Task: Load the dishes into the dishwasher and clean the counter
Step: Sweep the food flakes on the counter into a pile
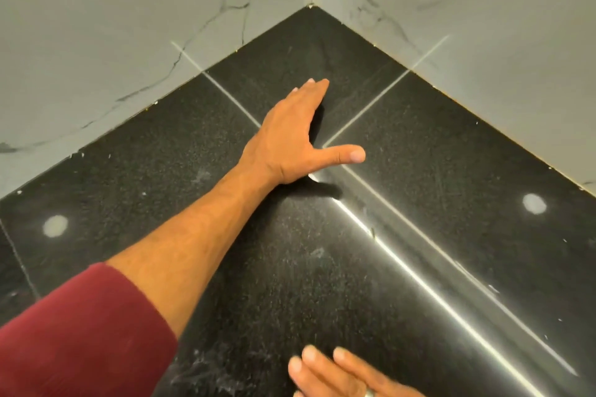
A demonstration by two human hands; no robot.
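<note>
A: Why is the left hand (292,132) stretched so far into the corner?

B: My guess is it's sweeping crumbs off the black surface (435,171). The fingers (311,90) are straight and pressed together, thumb spread wide, the edge of the palm touching the stone like a scraper. It holds nothing, no cloth or sponge.

A: And the right hand (338,374)?

B: Low at the bottom edge, fingers straight and relaxed, also holding nothing. Perhaps waiting to catch what gets swept forward. A ring (369,392) shows on 1 finger, but most of that hand is cut off.

A: Where are the dishes and the dishwasher?

B: Neither is in view. Only the corner where the 2 marble walls (96,42) meet. Pale specks and smears dot the stone, though 2 round spots may just be lamp reflections.
</note>
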